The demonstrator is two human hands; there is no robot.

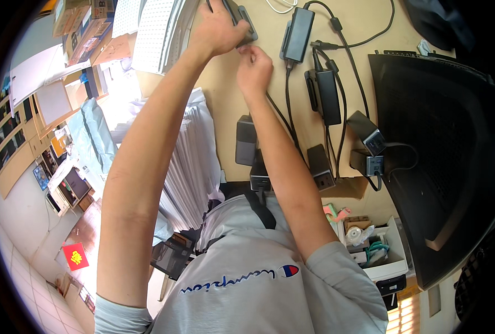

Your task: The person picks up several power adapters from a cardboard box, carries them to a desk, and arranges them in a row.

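Observation:
At the top of the head view, my left hand is wrapped over a dark grey box-shaped device, its thumb along the near side. Just below and to the right, my right hand is closed in a pinch by the device's near end. What its fingers hold is too small to make out. A black cable runs out from beside my right wrist toward me. Nearest on the right are two black power adapters, one farther away and one closer, both with cables.
Several more dark grey boxes lie along the table's near edge, some with cables. Paper stacks and printed sheets stand on the left. A large black panel fills the right side, above an open white drawer of small items.

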